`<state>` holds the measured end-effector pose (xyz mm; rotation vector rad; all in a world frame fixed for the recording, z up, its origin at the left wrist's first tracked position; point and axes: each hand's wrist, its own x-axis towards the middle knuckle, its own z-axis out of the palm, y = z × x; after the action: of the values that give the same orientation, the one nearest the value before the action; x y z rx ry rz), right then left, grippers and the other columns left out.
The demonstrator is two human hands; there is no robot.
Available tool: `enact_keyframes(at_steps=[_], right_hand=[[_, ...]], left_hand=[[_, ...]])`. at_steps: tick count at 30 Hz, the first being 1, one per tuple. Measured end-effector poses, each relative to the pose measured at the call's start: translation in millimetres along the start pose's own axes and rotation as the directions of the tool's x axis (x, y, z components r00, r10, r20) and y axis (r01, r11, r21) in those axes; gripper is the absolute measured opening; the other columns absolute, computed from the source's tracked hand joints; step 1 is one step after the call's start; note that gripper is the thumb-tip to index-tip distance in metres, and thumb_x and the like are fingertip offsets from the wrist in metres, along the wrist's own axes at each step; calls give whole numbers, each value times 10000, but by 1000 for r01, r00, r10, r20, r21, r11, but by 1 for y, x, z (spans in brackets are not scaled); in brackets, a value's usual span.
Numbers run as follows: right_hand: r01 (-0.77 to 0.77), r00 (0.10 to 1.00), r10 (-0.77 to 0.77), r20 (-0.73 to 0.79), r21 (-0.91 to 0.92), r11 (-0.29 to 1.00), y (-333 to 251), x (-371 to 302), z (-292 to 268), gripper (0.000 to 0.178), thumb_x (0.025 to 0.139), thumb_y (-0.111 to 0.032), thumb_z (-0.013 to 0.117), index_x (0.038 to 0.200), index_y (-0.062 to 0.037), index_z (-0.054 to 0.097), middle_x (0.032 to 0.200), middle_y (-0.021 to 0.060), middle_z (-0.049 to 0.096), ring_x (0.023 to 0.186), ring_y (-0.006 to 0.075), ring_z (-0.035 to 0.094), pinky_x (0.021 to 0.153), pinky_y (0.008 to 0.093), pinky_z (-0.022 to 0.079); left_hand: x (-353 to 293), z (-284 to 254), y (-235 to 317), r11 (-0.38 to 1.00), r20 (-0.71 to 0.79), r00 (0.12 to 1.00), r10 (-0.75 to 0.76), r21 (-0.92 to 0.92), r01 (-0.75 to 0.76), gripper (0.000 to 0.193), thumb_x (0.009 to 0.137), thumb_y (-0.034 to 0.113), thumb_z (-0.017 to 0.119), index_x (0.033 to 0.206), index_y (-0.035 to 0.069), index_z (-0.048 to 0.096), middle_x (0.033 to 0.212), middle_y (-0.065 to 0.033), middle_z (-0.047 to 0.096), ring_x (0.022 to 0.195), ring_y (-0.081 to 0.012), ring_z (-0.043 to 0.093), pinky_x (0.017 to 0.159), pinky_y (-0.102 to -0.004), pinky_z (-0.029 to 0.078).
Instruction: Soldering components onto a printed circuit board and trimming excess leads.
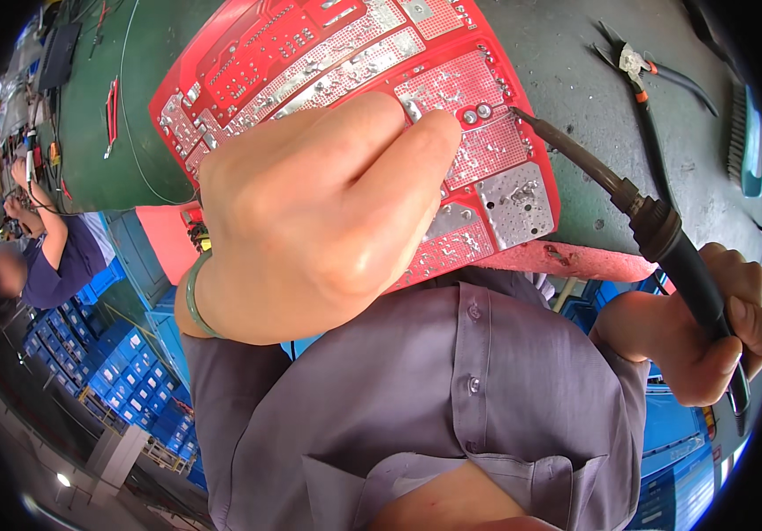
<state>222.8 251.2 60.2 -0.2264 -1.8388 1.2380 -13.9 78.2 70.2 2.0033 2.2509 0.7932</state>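
Note:
A large red circuit board (pixel 478 80) with silver solder patches lies in front of me, tilted toward my body. My left hand (pixel 319 203) is closed above its middle, thumb and fingers pressed together. What they hold, if anything, is hidden from this view. My right hand (pixel 717 327) is wrapped around the black handle of a soldering iron (pixel 677 257). The iron's dark tip meets the board's right edge, close to two round silver spots. Whether it touches the metal there I cannot tell.
Black-handled cutting pliers (pixel 633 71) lie open on the green bench (pixel 566 53), right of the board. Further right is a blue brush (pixel 752 142). A thin wire (pixel 124 80) and red tweezers (pixel 113 111) lie left. Pink padding (pixel 575 261) lines the bench edge. Another person (pixel 53 248) works far left.

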Motion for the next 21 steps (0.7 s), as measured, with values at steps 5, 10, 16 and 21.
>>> enact_keyframes(at_steps=[5, 10, 16, 21], right_hand=[[30, 999, -29, -42, 25, 999, 4, -2, 3, 279, 860, -254, 507, 883, 14, 578, 584, 122, 434, 516, 147, 355, 472, 317, 239], [25, 1000, -25, -1, 6, 1000, 2, 2, 3, 277, 865, -257, 507, 883, 10, 577, 575, 112, 419, 513, 141, 335, 473, 315, 227], [132, 984, -140, -111, -74, 988, 10, -2, 3, 273, 887, -244, 492, 917, 15, 574, 587, 117, 427, 520, 141, 339, 478, 320, 233], [65, 997, -65, 34, 13, 998, 4, -1, -3, 287, 900, -234, 473, 946, 29, 577, 605, 129, 441, 528, 149, 361, 484, 323, 244]], left_hand=[[0, 0, -1, 1000, 10, 1000, 2, -2, -2, 283, 647, -131, 686, 909, -24, 693, 634, -78, 477, 482, -178, 479, 441, -301, 369], [0, 0, -2, 1000, 1, 1000, 8, -4, -8, 285, 646, -135, 689, 910, -27, 695, 635, -79, 479, 485, -179, 478, 440, -300, 369], [1, -2, -4, 1000, 9, 1000, 11, -10, -11, 285, 652, -137, 686, 915, -28, 694, 638, -79, 483, 486, -179, 481, 442, -299, 372], [0, 0, -2, 1000, 5, 1000, 11, -11, -11, 289, 652, -140, 682, 918, -30, 692, 638, -79, 484, 487, -180, 483, 443, -297, 375]])
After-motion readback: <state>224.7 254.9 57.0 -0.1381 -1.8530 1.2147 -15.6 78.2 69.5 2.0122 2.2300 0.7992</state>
